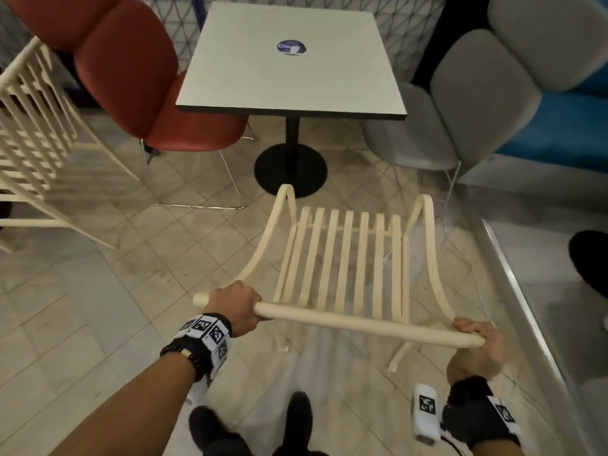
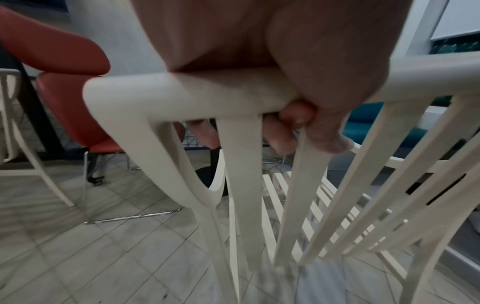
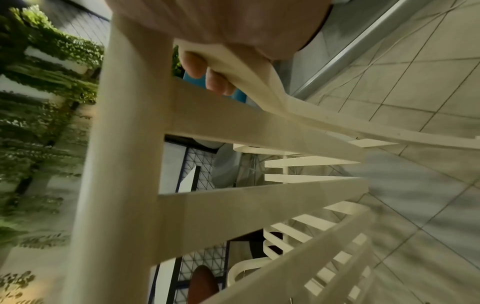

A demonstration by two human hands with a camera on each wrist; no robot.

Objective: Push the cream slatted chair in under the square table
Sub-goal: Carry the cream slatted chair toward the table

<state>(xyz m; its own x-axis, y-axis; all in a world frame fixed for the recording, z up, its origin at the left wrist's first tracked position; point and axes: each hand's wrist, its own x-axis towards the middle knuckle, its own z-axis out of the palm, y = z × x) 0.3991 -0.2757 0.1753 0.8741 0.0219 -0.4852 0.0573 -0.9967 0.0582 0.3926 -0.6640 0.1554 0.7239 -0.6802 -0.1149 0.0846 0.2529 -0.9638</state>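
The cream slatted chair [image 1: 342,258] stands on the tiled floor in front of me, its seat facing the square white table [image 1: 289,60] with a black pedestal base [image 1: 291,169]. The chair's front edge is just short of that base. My left hand [image 1: 238,307] grips the left end of the chair's round top rail [image 1: 362,322]; my right hand [image 1: 477,340] grips its right end. In the left wrist view, fingers [image 2: 283,135] curl under the rail [image 2: 182,92]. In the right wrist view, fingers [image 3: 207,72] wrap the rail's end [image 3: 124,144].
A red padded chair [image 1: 131,77] stands left of the table, a grey padded chair [image 1: 460,103] on its right, with a blue bench [image 1: 566,126] behind. Another cream slatted chair [image 1: 36,143] is at far left. A metal ledge [image 1: 526,307] runs along the right.
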